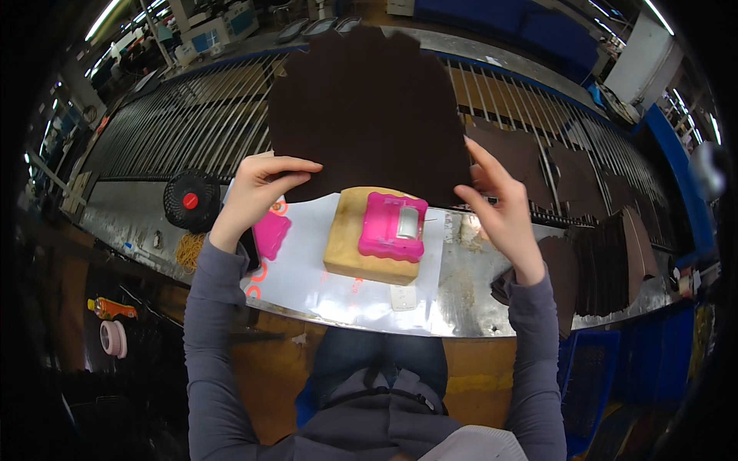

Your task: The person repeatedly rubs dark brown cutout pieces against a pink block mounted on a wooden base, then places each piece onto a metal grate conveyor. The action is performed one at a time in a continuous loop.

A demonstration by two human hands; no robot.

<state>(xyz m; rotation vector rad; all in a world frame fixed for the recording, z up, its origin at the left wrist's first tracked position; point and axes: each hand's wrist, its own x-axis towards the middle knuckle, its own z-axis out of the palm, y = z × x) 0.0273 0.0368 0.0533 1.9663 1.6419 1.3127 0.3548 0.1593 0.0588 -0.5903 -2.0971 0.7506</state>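
A large dark brown leather piece (369,115) with scalloped edges is held up flat in front of me, above the workbench. My left hand (257,192) grips its lower left edge and my right hand (500,207) grips its lower right edge. Below the piece, a pink stamp-like tool (392,225) rests on a tan wooden block (346,246). The block stands on a white sheet (307,284).
A roller conveyor (184,123) runs behind the metal bench (469,292). More brown leather pieces (607,253) lie stacked at the right. A small black fan (191,200) and a pink object (270,234) sit at the left. A tape roll (113,338) lies lower left.
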